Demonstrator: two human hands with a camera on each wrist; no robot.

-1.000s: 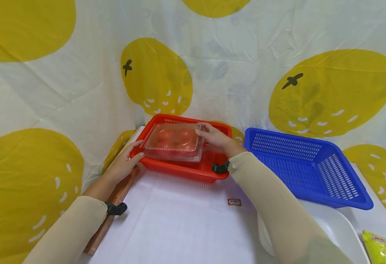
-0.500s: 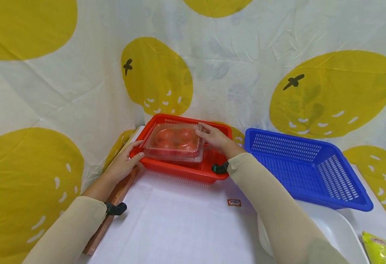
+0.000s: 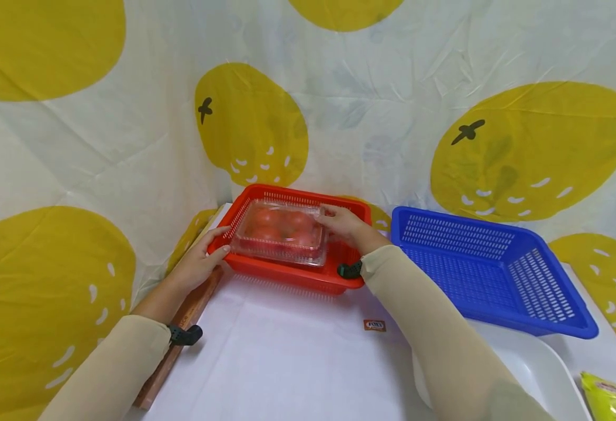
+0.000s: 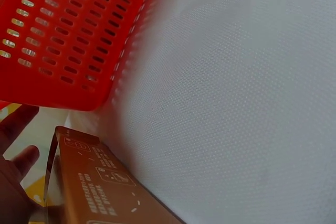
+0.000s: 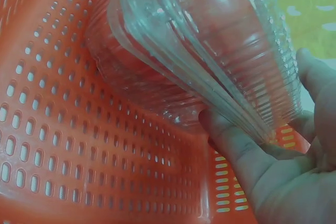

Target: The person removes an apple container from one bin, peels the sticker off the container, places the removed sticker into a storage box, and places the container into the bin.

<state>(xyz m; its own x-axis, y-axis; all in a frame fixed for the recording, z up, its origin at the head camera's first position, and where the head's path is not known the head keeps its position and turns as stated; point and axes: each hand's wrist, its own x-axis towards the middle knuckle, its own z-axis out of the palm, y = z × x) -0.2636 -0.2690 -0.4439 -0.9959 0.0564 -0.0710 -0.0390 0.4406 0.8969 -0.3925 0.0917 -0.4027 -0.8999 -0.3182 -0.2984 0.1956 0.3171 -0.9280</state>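
Note:
A clear plastic clamshell box (image 3: 281,233) of red tomatoes sits tilted within the red basket (image 3: 281,268). At the box's right end, my right hand (image 3: 341,222) grips its edge, with thumb and fingers on opposite sides of the rim in the right wrist view. My left hand (image 3: 201,257) holds the basket's left end, thumb and a finger reaching over the rim. In the left wrist view some fingers (image 4: 18,127) lie by the basket's rim, beside a brown printed box (image 4: 100,182). The basket hides the lower part of the tomato box.
A blue perforated basket (image 3: 460,280) stands to the right, behind a white basin (image 3: 529,362) partly covered by my right sleeve. A yellow packet (image 3: 613,394) lies at the lower right. One small orange packet (image 3: 374,325) rests on the white tabletop. Patterned cloth (image 3: 360,117) rises behind.
The tomato box has dropped slightly lower into the red basket and shifted a little right. My right hand went down with it. The left hand has stayed at the rim.

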